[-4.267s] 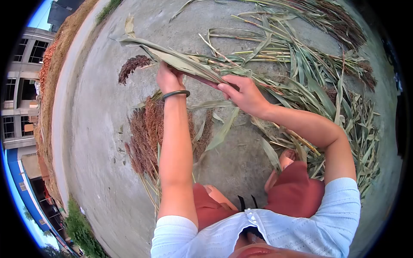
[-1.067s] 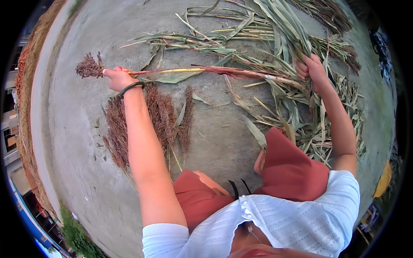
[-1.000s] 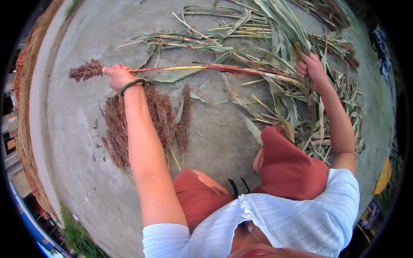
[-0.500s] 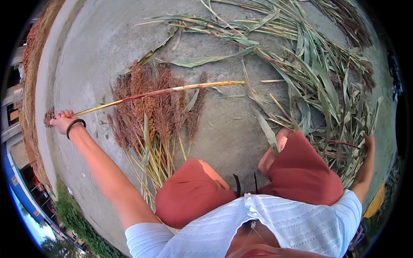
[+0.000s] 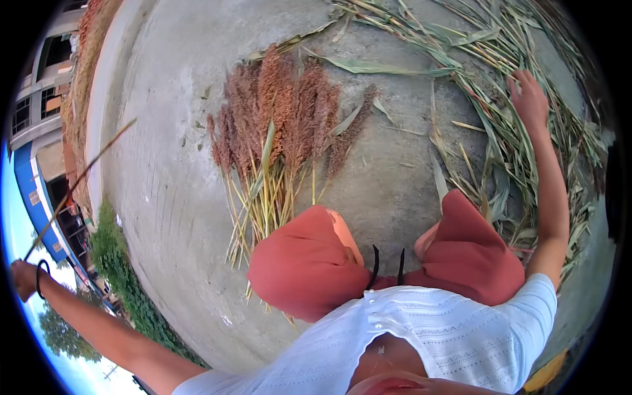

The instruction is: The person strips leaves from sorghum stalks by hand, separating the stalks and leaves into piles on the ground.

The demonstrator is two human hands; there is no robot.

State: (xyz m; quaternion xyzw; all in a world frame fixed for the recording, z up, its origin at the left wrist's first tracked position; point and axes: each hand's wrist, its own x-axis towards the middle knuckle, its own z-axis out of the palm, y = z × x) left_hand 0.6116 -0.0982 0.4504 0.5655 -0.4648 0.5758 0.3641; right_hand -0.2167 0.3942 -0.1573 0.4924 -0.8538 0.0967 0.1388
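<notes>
One concrete ground (image 5: 197,197) carries everything that lies loose. On it, to the right, spreads one heap of leafy stalks (image 5: 500,151), too tangled for the stalks to be counted. Left of the middle, in front of the knees, lies one bundle of seed heads (image 5: 296,118), packed too closely to count, with one slimmer head leaning out on its right side; the bare stems point back toward the person. Two arms are stretched wide apart: the left arm (image 5: 125,342) runs far out to the left, slightly raised toward its end, and the right arm (image 5: 553,191) extends forward over the heap. One single stalk (image 5: 76,181) slants up and inward from the left hand (image 5: 25,280), whose grip is closed around its outer end, well apart from the bundle. The right hand (image 5: 528,99) lies back upward, fingers loosely spread over the leafy stalks; whether they touch any cannot be told. One dark bracelet (image 5: 41,278) circles the left wrist.
</notes>
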